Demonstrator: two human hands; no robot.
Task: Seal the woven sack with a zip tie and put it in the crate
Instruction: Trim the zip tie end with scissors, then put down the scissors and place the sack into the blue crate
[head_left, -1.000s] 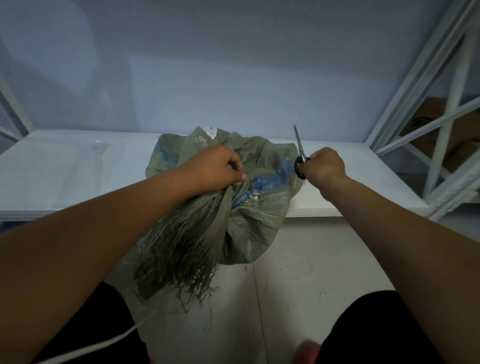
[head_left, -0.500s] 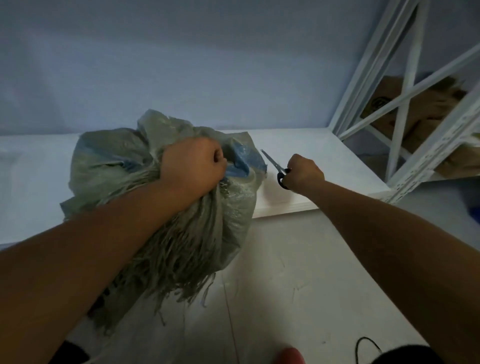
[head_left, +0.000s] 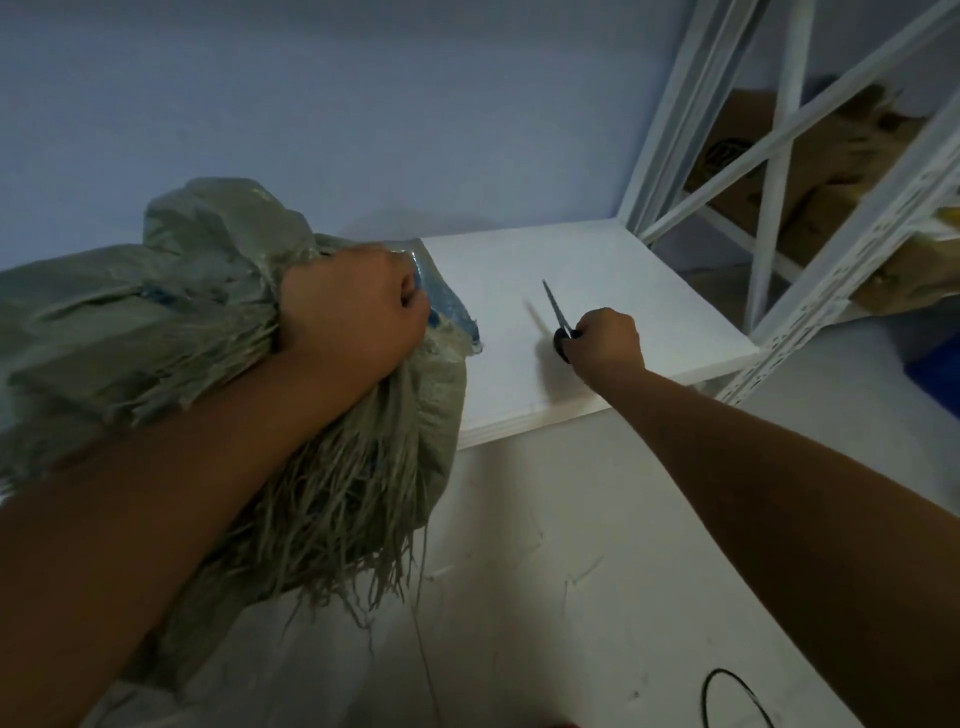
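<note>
The woven sack, grey-green and crumpled, sits at the left of the view over the front edge of a low white shelf, its bulk spreading leftward out of frame; whether its underside rests on the shelf cannot be told, as the arm covers it. Its mouth is bunched into a neck, and the left grip, a bare hand, is clenched in a fist round that neck with the knuckles up and the thumb curled toward the right. Below the fist a thick fringe of frayed strands hangs down past the shelf edge toward the floor. A blue patch of the sack shows just right of the fist. Well apart to the right, the right grip is closed round the black handles of a pair of scissors; the blades lie together and point up and to the left above the shelf, casting a faint shadow on it. The shelf meets a pale blue wall behind. At its right end stands a white metal rack frame with slanted braces, and brown cardboard boxes lie behind it. On the pale floor near the bottom right lies a thin black loop, partly cut off by the right forearm
</note>
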